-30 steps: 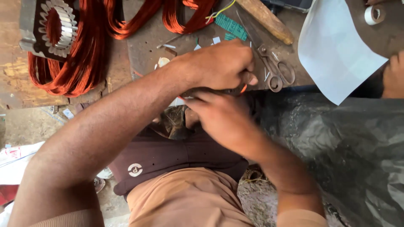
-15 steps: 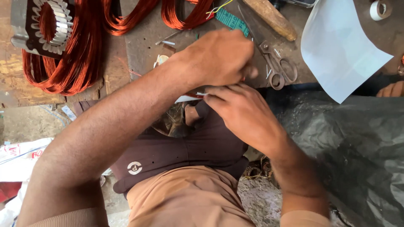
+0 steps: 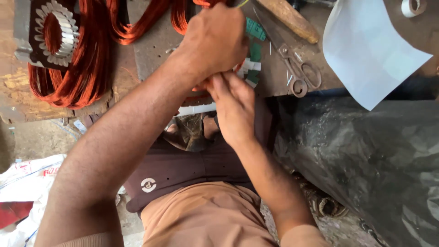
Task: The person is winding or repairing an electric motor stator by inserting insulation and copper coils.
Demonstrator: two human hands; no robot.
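Copper coils point(image 3: 73, 77) sprawl across the surface point(image 3: 151, 50), cut off at the top edge. Both hands meet at its near edge: left hand point(image 3: 215, 41) above right hand point(image 3: 235, 110), fingers pinched together on something hidden. Scissors point(image 3: 292, 64) lie just beside them.

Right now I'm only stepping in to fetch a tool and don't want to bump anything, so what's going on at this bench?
A person works with both bare hands close together at the bench edge. The left hand and right hand meet over small white strips; what the fingers pinch is hidden. Copper wire coils hang off a metal stator core to the left. Scissors, a wooden handle and a white sheet lie to the right.
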